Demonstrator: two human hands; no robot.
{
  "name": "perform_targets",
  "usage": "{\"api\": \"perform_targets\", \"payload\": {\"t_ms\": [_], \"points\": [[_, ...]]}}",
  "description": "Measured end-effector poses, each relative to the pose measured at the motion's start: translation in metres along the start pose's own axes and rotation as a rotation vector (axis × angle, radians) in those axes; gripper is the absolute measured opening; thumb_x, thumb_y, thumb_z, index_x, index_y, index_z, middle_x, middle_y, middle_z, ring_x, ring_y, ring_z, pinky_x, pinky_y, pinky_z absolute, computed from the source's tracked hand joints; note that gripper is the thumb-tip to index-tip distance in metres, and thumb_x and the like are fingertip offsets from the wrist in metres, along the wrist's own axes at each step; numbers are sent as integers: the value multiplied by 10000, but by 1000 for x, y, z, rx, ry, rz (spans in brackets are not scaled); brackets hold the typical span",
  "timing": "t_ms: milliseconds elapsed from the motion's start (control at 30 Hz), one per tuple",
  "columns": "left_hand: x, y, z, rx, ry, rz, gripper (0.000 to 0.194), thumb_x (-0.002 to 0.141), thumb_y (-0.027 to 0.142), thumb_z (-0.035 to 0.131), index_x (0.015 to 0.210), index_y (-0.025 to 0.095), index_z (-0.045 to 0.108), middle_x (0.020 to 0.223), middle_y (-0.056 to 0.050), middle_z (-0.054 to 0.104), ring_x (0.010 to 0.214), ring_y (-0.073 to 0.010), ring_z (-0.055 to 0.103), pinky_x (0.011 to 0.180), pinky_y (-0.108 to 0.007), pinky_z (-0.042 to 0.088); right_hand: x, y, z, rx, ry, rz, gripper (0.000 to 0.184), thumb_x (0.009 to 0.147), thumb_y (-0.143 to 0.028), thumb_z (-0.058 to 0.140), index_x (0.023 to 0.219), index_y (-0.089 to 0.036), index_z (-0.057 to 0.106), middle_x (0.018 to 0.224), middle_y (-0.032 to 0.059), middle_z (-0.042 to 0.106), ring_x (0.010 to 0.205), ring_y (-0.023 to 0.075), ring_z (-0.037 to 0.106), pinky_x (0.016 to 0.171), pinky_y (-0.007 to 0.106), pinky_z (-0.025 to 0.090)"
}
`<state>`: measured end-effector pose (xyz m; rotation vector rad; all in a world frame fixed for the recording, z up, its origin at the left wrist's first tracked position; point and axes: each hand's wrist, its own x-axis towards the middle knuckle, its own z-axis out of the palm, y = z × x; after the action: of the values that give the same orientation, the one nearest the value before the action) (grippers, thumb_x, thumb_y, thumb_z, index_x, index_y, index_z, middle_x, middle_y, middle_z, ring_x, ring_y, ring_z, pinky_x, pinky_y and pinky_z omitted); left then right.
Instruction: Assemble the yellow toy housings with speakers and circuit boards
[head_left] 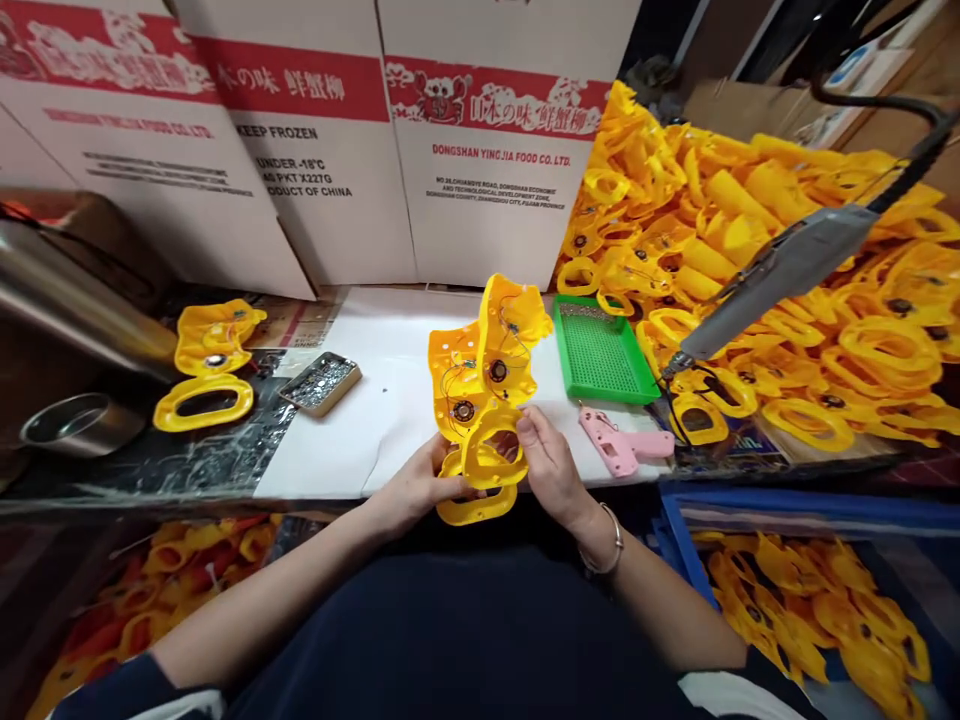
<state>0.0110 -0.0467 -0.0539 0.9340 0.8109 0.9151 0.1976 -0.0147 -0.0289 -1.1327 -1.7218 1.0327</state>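
Note:
Two yellow plastic toy shells with ring-shaped handles are held together over the front edge of the worktop. My left hand (417, 488) is closed on the handle of the left shell (450, 365), whose inside shows thin wires and a round black-and-silver part. My right hand (555, 468) grips the handle side of the right shell (514, 345), which stands partly in front of the left one and also carries wires and a round dark part. Some fingertips are hidden behind the handles. A pink pistol-shaped shell (624, 442) lies right of my right hand.
A grey electric screwdriver (780, 280) hangs at the right, before a big heap of yellow shells (750, 210). A green tray (609, 385) and a small box of screws (321, 384) flank the white sheet (337, 450). Another shell (210, 340) lies left; cartons (480, 230) stand behind.

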Motion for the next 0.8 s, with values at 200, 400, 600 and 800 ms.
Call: {"api": "perform_targets", "payload": {"t_ms": [200,400,600,800], "points": [[-4,-2,-7,-7,54,18,502,734,261,766,1154,170,507,832,-20,693,746,-175,661,759,-301,507,-1,11,-13,-27,45,42,364,1003,-514,376,876,-211,533,747,30,685,695,157,671,629,269,516],[-3,-5,-9,11,58,59,576,750,268,745,1250,186,472,947,-31,679,784,-183,656,781,-317,513,-8,10,-19,-150,15,18,365,1011,-501,343,908,-209,537,698,29,683,636,161,668,582,267,497],[-2,-4,-7,-24,41,105,618,777,273,751,1308,212,440,1162,-62,628,996,-213,632,867,-316,511,-11,12,-16,-262,-18,-63,296,1020,-427,333,887,-215,492,767,42,701,627,150,652,595,263,484],[0,-7,-7,29,45,153,508,861,442,699,1256,192,498,1037,-52,655,805,-157,608,723,-261,490,-16,20,-11,-357,-46,-116,258,1028,-395,314,941,-221,483,690,13,648,629,162,642,603,266,465]]}}
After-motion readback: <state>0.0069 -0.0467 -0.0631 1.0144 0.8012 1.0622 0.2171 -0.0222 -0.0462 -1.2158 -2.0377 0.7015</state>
